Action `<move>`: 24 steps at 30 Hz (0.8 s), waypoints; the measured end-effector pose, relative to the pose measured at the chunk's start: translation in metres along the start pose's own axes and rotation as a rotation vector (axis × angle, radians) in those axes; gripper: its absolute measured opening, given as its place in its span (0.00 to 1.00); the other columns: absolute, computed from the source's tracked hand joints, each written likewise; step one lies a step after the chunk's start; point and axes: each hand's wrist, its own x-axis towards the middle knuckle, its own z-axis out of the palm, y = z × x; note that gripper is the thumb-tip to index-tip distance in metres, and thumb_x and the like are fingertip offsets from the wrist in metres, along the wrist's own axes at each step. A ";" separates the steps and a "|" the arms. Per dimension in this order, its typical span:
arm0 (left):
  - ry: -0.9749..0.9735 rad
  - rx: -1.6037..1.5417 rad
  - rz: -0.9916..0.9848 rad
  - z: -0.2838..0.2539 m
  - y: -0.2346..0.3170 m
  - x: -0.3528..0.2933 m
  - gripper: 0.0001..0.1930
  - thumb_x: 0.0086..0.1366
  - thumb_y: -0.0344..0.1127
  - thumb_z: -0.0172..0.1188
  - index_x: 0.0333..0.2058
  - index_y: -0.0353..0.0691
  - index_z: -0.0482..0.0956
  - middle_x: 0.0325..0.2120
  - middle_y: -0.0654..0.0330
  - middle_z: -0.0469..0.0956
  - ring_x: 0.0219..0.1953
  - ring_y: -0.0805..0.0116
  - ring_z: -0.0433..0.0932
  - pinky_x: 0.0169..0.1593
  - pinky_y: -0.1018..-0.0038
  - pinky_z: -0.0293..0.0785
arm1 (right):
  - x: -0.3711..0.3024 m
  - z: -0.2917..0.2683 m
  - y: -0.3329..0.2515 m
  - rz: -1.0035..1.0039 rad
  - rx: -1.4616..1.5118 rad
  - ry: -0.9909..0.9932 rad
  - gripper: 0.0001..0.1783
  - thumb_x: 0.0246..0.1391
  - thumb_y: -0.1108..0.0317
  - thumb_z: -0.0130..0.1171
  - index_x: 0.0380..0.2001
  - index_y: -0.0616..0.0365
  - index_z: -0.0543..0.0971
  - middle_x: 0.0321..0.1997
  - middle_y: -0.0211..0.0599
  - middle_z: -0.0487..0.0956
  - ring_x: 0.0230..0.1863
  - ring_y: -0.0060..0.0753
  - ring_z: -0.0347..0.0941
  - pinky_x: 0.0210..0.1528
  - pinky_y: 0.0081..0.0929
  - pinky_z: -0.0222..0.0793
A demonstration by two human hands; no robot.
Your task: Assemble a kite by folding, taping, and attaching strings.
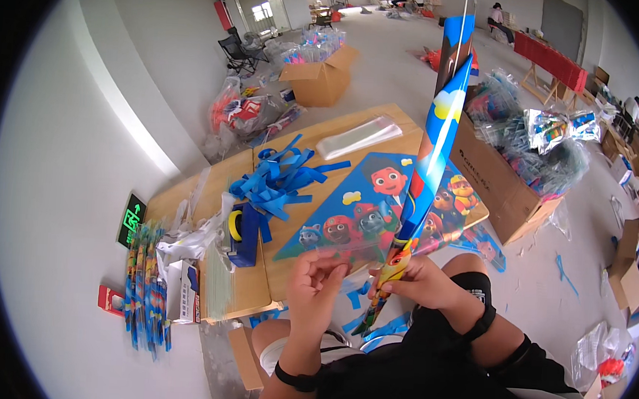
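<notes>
Both forearms rise from the lower edge, each with a dark wristband; the left hand [314, 280] is raised with fingers pinched together, and the right hand [415, 278] is curled shut just beside it.

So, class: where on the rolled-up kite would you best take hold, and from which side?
Grip the rolled kite near its narrow lower end, coming from the right, as the right hand does: it stands nearly upright, and the left hand holds a clear sleeve beside its left.
</notes>
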 end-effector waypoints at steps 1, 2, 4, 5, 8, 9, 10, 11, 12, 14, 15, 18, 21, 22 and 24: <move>-0.015 0.015 -0.005 0.001 -0.001 -0.001 0.12 0.66 0.20 0.61 0.47 0.34 0.73 0.37 0.55 0.83 0.40 0.70 0.82 0.46 0.76 0.78 | 0.001 0.002 -0.002 -0.017 -0.013 -0.014 0.11 0.66 0.78 0.56 0.50 0.63 0.75 0.47 0.38 0.83 0.52 0.30 0.80 0.57 0.32 0.75; -0.030 0.030 -0.010 0.001 -0.001 -0.002 0.12 0.65 0.19 0.62 0.46 0.34 0.74 0.38 0.54 0.83 0.39 0.71 0.82 0.46 0.77 0.78 | 0.001 0.003 -0.003 -0.035 -0.027 -0.029 0.11 0.66 0.78 0.56 0.50 0.63 0.75 0.47 0.37 0.83 0.52 0.30 0.80 0.57 0.32 0.74; -0.040 0.070 -0.028 -0.001 0.000 -0.003 0.13 0.64 0.19 0.63 0.47 0.33 0.74 0.37 0.55 0.83 0.40 0.72 0.82 0.46 0.78 0.77 | -0.002 0.003 -0.001 -0.037 -0.008 -0.015 0.11 0.66 0.78 0.56 0.50 0.64 0.76 0.47 0.38 0.83 0.52 0.31 0.80 0.58 0.32 0.75; -0.049 0.111 -0.038 -0.002 0.000 -0.003 0.15 0.63 0.19 0.65 0.47 0.33 0.74 0.37 0.56 0.83 0.40 0.73 0.82 0.46 0.79 0.76 | -0.004 0.003 -0.002 -0.032 -0.009 0.012 0.11 0.65 0.78 0.56 0.50 0.64 0.76 0.48 0.38 0.83 0.52 0.31 0.80 0.58 0.32 0.75; -0.031 -0.009 -0.022 -0.005 0.000 -0.006 0.17 0.62 0.19 0.67 0.48 0.33 0.75 0.35 0.57 0.83 0.39 0.74 0.82 0.45 0.80 0.75 | -0.007 0.001 -0.008 -0.021 -0.014 0.040 0.12 0.65 0.79 0.56 0.51 0.65 0.77 0.49 0.39 0.84 0.52 0.31 0.81 0.58 0.31 0.75; -0.030 -0.008 -0.023 -0.006 -0.001 -0.007 0.17 0.62 0.19 0.67 0.48 0.33 0.75 0.35 0.57 0.83 0.39 0.74 0.82 0.45 0.80 0.75 | -0.007 0.000 -0.009 -0.016 -0.020 0.042 0.12 0.65 0.79 0.56 0.51 0.65 0.77 0.50 0.39 0.84 0.52 0.31 0.81 0.58 0.31 0.75; -0.026 0.002 -0.013 -0.007 -0.001 -0.007 0.17 0.61 0.19 0.67 0.48 0.33 0.75 0.35 0.57 0.83 0.39 0.74 0.82 0.45 0.80 0.75 | -0.008 0.001 -0.008 -0.016 -0.020 0.043 0.12 0.65 0.79 0.56 0.51 0.65 0.77 0.50 0.39 0.84 0.52 0.31 0.81 0.58 0.31 0.75; -0.023 0.011 -0.002 -0.007 -0.001 -0.007 0.17 0.61 0.19 0.68 0.48 0.33 0.75 0.34 0.57 0.83 0.39 0.74 0.82 0.45 0.79 0.75 | -0.009 0.002 -0.008 0.005 0.018 0.053 0.12 0.65 0.79 0.56 0.51 0.65 0.77 0.49 0.39 0.84 0.52 0.31 0.81 0.58 0.31 0.75; -0.024 0.010 -0.002 -0.006 0.000 -0.007 0.17 0.61 0.19 0.68 0.48 0.33 0.75 0.34 0.57 0.83 0.39 0.74 0.82 0.45 0.79 0.75 | -0.011 0.003 -0.007 0.026 0.056 0.064 0.12 0.65 0.80 0.56 0.50 0.65 0.78 0.49 0.39 0.84 0.52 0.31 0.80 0.58 0.32 0.75; 0.033 0.044 0.014 -0.002 0.003 -0.008 0.16 0.59 0.20 0.70 0.45 0.33 0.76 0.33 0.59 0.82 0.38 0.75 0.81 0.44 0.79 0.74 | -0.012 0.006 -0.002 0.028 0.081 0.066 0.12 0.65 0.80 0.56 0.51 0.65 0.78 0.51 0.40 0.83 0.52 0.32 0.80 0.59 0.32 0.75; 0.034 0.045 0.015 -0.001 0.001 -0.009 0.16 0.59 0.20 0.70 0.45 0.33 0.76 0.33 0.59 0.82 0.38 0.75 0.81 0.44 0.79 0.74 | -0.012 0.007 0.000 0.031 0.105 0.070 0.13 0.64 0.80 0.56 0.51 0.65 0.78 0.54 0.40 0.82 0.52 0.32 0.80 0.59 0.32 0.75; 0.130 0.245 0.130 0.004 -0.005 -0.011 0.16 0.58 0.21 0.72 0.43 0.33 0.77 0.32 0.59 0.82 0.37 0.76 0.81 0.43 0.79 0.74 | -0.008 0.010 0.002 -0.030 0.032 0.041 0.13 0.64 0.80 0.57 0.52 0.65 0.77 0.60 0.41 0.78 0.53 0.33 0.80 0.59 0.32 0.74; 0.132 0.402 0.391 0.013 -0.015 -0.013 0.16 0.57 0.24 0.74 0.42 0.33 0.78 0.33 0.59 0.82 0.36 0.76 0.81 0.41 0.78 0.74 | -0.007 0.011 0.007 0.015 0.090 0.003 0.14 0.64 0.80 0.57 0.52 0.65 0.77 0.64 0.41 0.75 0.54 0.32 0.79 0.59 0.31 0.74; 0.093 0.361 0.369 0.015 -0.018 -0.016 0.16 0.58 0.23 0.73 0.42 0.33 0.78 0.34 0.58 0.82 0.37 0.74 0.81 0.42 0.77 0.75 | -0.006 0.011 0.005 0.014 0.091 -0.003 0.14 0.64 0.80 0.57 0.52 0.65 0.77 0.64 0.41 0.75 0.54 0.32 0.79 0.59 0.31 0.74; 0.059 0.323 0.349 0.014 -0.020 -0.018 0.15 0.59 0.23 0.72 0.43 0.33 0.77 0.35 0.57 0.82 0.38 0.72 0.82 0.42 0.76 0.77 | -0.006 0.013 0.000 0.056 0.179 -0.032 0.13 0.64 0.79 0.58 0.51 0.65 0.77 0.61 0.40 0.77 0.53 0.30 0.79 0.58 0.30 0.74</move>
